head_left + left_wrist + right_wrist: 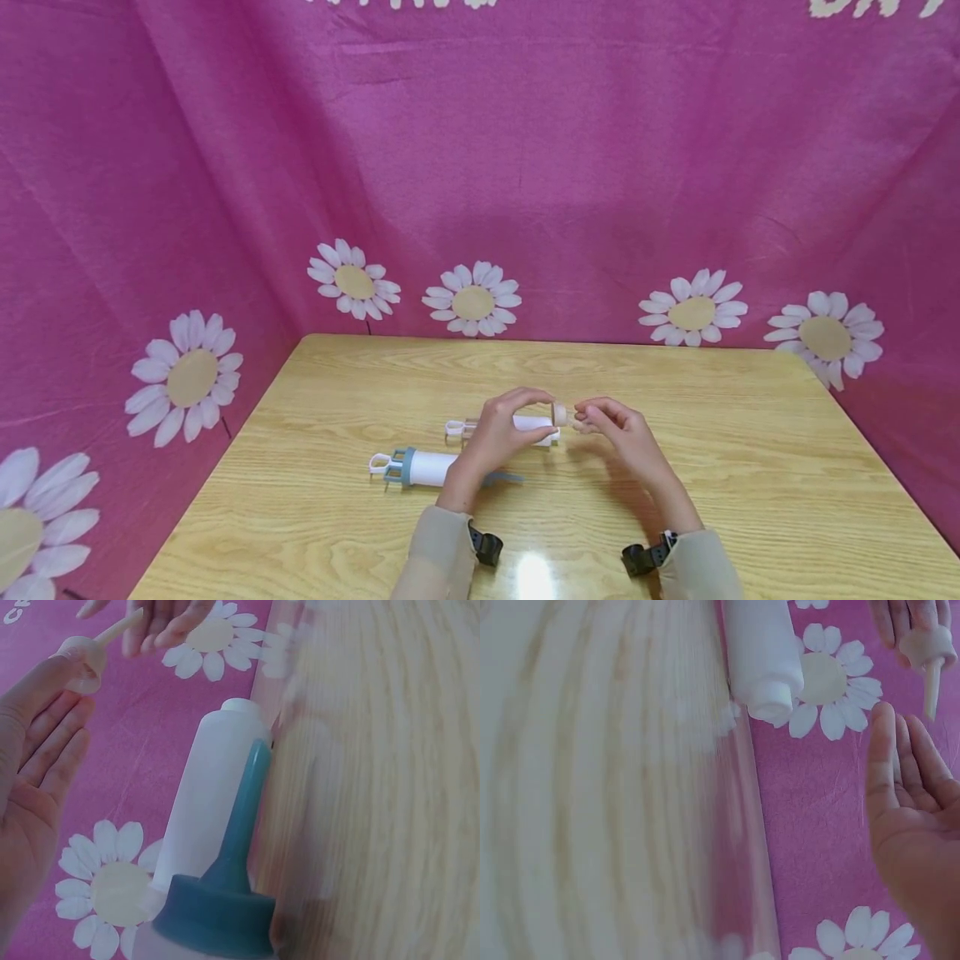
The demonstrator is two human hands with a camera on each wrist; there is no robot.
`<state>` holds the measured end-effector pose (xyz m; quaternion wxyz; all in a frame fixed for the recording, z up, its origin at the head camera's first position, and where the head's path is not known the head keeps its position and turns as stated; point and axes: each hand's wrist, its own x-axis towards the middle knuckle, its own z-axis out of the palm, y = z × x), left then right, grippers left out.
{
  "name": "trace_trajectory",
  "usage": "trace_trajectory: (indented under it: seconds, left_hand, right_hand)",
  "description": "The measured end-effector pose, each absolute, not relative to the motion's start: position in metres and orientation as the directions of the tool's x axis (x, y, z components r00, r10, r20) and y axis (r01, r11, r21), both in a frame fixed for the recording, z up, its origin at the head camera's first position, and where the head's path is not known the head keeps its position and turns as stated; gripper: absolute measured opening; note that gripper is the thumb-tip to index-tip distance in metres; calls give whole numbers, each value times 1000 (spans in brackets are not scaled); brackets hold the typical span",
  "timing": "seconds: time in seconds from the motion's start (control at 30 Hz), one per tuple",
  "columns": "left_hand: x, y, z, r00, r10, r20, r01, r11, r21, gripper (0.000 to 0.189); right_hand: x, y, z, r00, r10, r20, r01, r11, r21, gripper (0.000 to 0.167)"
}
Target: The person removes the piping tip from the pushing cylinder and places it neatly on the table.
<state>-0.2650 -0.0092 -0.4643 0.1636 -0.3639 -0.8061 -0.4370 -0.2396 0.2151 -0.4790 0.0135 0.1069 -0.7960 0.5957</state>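
Note:
A cream nozzle cap (88, 658) with a thin tapered spout is held by my left hand (491, 433), between thumb and fingers, its spout directed to the right. Close to the spout's tip is my right hand (618, 429); in the right wrist view its fingers (885, 750) extend fairly straight, apart from the spout. Behind the left hand lies a white syringe-like tube (534, 422) with a white pull ring and a narrow neck at its other end. Nearer me is a similar tube (433, 469) with a teal collar and a teal nozzle (238, 832), partly covered by the left wrist.
Both tubes lie on a light wood-grain table (337, 392). A pink cloth (570, 167) with white daisies hangs behind the table and along its sides. A black wrist camera (487, 550) is strapped at each sleeve.

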Motion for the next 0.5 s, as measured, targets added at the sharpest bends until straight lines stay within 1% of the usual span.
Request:
trace_trajectory:
  seconds: [0.2, 0.33, 0.5]
  left_hand:
    - [-266, -13, -463, -679, 419, 603, 733, 361, 576, 37]
    - [-266, -15, -462, -678, 423, 601, 734, 356, 578, 38]
    - [-263, -16, -461, -707, 440, 555, 704, 358, 613, 37]
  right_hand:
    - [-240, 217, -481, -976, -207, 63, -100, 171, -980, 49]
    - [-240, 216, -481, -971, -239, 18, -59, 164, -985, 50]
    - [-239, 215, -483, -972, -233, 43, -89, 189, -978, 46]
